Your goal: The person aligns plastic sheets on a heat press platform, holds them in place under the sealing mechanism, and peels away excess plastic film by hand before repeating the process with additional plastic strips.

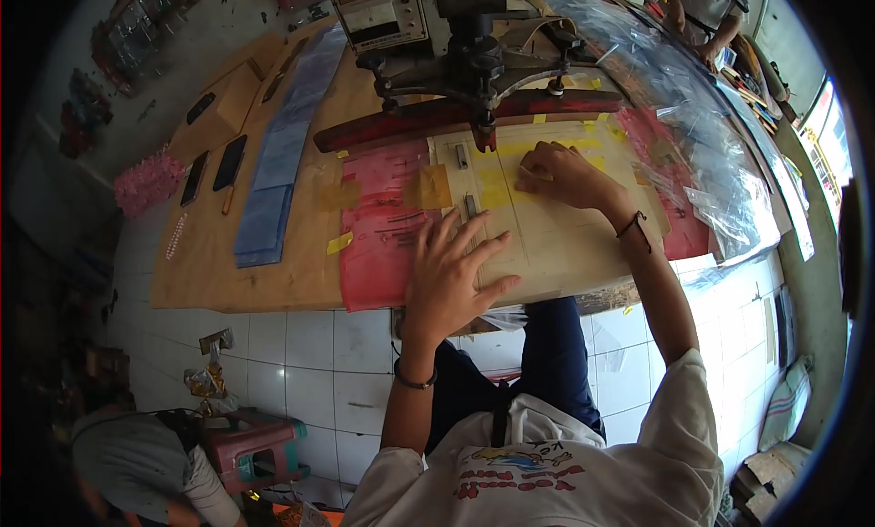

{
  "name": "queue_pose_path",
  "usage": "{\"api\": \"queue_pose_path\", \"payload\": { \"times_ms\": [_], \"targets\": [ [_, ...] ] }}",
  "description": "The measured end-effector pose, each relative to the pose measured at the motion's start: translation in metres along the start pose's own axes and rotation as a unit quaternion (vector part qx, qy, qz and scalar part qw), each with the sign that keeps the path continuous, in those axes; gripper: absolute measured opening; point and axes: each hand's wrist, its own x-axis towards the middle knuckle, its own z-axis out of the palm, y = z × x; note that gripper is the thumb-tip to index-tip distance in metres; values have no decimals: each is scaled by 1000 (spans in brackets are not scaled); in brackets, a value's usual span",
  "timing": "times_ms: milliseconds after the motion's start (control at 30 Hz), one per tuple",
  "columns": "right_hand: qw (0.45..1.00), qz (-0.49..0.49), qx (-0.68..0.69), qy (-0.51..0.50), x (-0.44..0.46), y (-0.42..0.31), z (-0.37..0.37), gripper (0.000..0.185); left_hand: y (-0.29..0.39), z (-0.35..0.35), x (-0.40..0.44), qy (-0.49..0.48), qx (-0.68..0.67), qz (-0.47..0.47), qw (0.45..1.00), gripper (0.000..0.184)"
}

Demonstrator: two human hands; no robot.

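Note:
My left hand [456, 270] lies with its fingers spread over the right edge of a red sheet [378, 244] and the tan board [583, 253] beside it. Its fingertips are close to a small dark metal strip [470, 205]. Higher up the board is a second short metal piece [461, 156]. My right hand [570, 176] rests over yellow tape [497, 188] on the board, thumb and fingers curled together in a pinch. Whatever is between those fingertips is hidden. Just beyond both hands, a long dark-red bar [392, 130] hangs beneath a black machine head [478, 67].
Stacked blue sheets [266, 222], phones [230, 162] and a pink bundle [149, 180] occupy the table's left side. Clear plastic film [679, 98] covers the right. Another person [711, 21] works at the far right; someone [146, 463] bends near a stool [260, 449] at lower left.

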Motion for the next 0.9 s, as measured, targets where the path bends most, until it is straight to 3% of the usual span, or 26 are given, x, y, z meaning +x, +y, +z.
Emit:
{"api": "queue_pose_path", "payload": {
  "times_ms": [133, 233, 300, 667, 900],
  "targets": [
    [985, -109, 124, 48, -8, 1, 2, 28, 0, 1, 1, 0, -1, -8, 1000, 59],
    [980, -170, -60, 86, -25, -13, -3, 27, -1, 2, 1, 2, -1, -9, 1000, 60],
    [978, -169, -71, 101, -33, -23, 5, 28, -1, 2, 2, 3, -1, -5, 1000, 59],
    [991, -85, -94, 51, -40, -51, 10, 47, 1, 2, 2, 8, -1, -17, 1000, 58],
    [976, 34, -187, 111, -89, -22, -5, 48, 2, 2, 1, 9, 6, -14, 1000, 59]
  ]
}}
